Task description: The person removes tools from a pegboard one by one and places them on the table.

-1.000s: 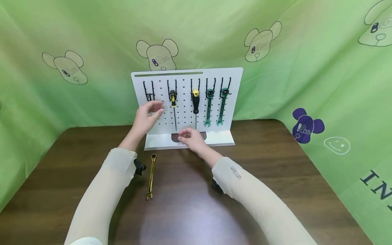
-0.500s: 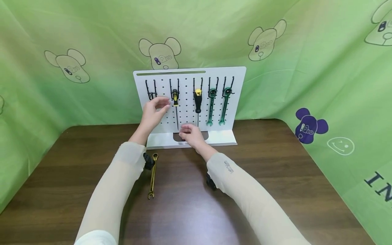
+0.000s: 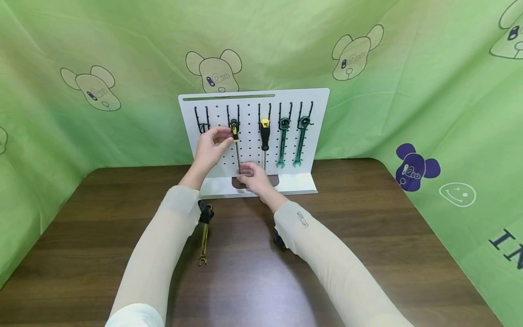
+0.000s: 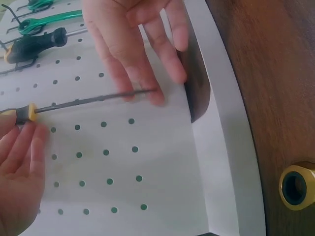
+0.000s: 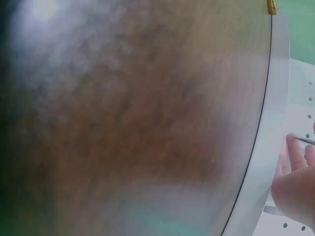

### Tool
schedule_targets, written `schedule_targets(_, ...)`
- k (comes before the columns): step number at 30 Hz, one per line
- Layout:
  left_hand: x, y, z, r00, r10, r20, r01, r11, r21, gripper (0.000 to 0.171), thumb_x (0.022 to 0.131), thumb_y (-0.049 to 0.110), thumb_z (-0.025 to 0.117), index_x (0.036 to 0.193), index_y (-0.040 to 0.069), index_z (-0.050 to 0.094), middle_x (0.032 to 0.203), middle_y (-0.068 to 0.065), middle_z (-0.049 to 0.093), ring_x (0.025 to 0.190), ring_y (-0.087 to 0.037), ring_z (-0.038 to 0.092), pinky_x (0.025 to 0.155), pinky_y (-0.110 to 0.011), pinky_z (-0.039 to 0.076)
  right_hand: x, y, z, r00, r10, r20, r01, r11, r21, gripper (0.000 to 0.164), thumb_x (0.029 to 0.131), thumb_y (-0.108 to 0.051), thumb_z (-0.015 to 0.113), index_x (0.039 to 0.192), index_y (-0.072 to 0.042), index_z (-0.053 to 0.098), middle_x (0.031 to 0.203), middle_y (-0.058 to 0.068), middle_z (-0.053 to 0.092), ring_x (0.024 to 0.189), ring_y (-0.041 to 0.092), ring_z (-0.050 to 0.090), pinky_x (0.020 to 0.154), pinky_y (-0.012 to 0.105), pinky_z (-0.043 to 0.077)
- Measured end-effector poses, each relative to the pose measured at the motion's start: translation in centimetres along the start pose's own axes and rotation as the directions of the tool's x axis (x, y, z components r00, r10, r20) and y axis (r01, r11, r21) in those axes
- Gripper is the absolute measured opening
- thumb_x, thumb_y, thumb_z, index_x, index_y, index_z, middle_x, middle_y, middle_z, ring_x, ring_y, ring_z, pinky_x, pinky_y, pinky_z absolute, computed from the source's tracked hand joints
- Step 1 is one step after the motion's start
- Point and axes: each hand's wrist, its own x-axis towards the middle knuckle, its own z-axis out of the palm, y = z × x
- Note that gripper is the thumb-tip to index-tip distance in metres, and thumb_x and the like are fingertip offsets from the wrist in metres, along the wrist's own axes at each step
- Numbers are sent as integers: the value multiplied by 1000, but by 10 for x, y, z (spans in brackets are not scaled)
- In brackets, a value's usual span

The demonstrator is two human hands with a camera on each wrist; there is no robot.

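On the white pegboard [image 3: 310,97] hangs a slim black-and-yellow screwdriver [image 3: 234,131], its thin shaft pointing down. My left hand [image 3: 209,147] pinches its handle from the left, with the thumb against the handle [image 4: 24,114] in the left wrist view. Low on the board, my right hand [image 3: 256,179] is beside the shaft's lower end, fingers loosely extended. In the left wrist view, the tip of the shaft [image 4: 93,100] lies over the fingers of the right hand [image 4: 133,44]. Only part of the right hand [image 5: 298,182] shows in its own wrist view.
A thicker screwdriver [image 3: 265,135] and two green wrenches [image 3: 283,141] hang to the right. Bare black hooks [image 3: 202,121] are at far left. A golden wrench [image 3: 204,240] lies on the brown table [image 3: 253,272], partly covered by the left wrist camera [image 3: 205,211].
My left hand has moved right from near the left hooks to the slim screwdriver's handle and taken hold of it. My right hand has shifted slightly upward to the shaft's tip.
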Motion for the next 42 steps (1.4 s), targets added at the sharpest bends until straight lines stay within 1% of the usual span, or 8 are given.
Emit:
schedule_targets(3, 1, 1, 2, 1000, -4, -2, 4, 1000, -11, 29, 95, 7, 65, 122, -2, 63, 117, -21, 69, 110, -32, 65, 99, -37, 53, -1, -1, 1, 1000, 10, 4, -10, 1000, 17, 41, 96, -3, 62, 136, -4, 55, 127, 18, 66, 117, 29, 64, 94, 38, 54)
schedule_targets(6, 2, 1, 3, 1000, -23, 1, 23, 1000, -12, 30, 95, 8, 66, 123, -1, 62, 117, -20, 69, 110, -31, 65, 99, -37, 53, -2, 0, 1, 1000, 16, 2, -16, 1000, 3, 36, 97, -6, 62, 133, -4, 58, 122, 18, 68, 106, 29, 67, 84, 34, 55)
schedule_targets(8, 2, 0, 5, 999, -35, 3, 35, 999, -12, 30, 95, 9, 66, 123, -1, 62, 118, -20, 69, 110, -31, 65, 99, -38, 52, -2, 0, 1, 1000, 18, 7, -18, 1000, -3, 33, 97, -7, 61, 130, -5, 60, 119, 17, 70, 102, 28, 68, 81, 31, 54)
schedule_targets(13, 0, 1, 6, 998, -56, 6, 56, 998, -7, 31, 95, 10, 66, 124, -1, 61, 118, -20, 70, 110, -31, 65, 100, -38, 51, -5, 1, 0, 999, -6, 42, 6, 1000, 5, 30, 99, -1, 56, 127, -4, 63, 113, 19, 72, 104, 29, 69, 85, 29, 53)
schedule_targets(18, 1, 1, 6, 999, -49, 2, 49, 999, -14, 31, 95, 10, 66, 123, -1, 61, 115, -21, 70, 107, -30, 64, 97, -37, 52, -7, -1, -2, 998, -25, 50, 25, 1000, -14, 29, 98, 2, 56, 124, -5, 65, 106, 19, 74, 97, 27, 69, 85, 28, 54)
schedule_targets(27, 3, 1, 7, 999, -52, -5, 52, 999, -17, 30, 94, 10, 68, 121, -2, 62, 111, -23, 71, 98, -25, 64, 83, -25, 49, -10, -1, -4, 997, -39, 61, 40, 999, -19, 30, 97, 3, 56, 125, -4, 65, 105, 19, 75, 96, 26, 70, 86, 29, 56)
schedule_targets(30, 3, 2, 7, 999, -53, -5, 53, 998, -16, 29, 94, 11, 68, 121, -2, 62, 111, -22, 71, 97, -23, 63, 82, -22, 48, -12, -2, -4, 997, -42, 61, 43, 999, -18, 30, 97, 3, 56, 125, -3, 66, 104, 19, 75, 97, 27, 71, 88, 31, 56)
schedule_targets(42, -1, 3, 7, 998, -64, 0, 64, 998, -20, 30, 95, 13, 67, 121, 0, 62, 112, -21, 71, 99, -24, 62, 83, -25, 48, -15, -1, -9, 995, -74, 60, 75, 997, -26, 30, 96, 3, 57, 125, -2, 65, 103, 20, 74, 103, 27, 71, 95, 35, 56)
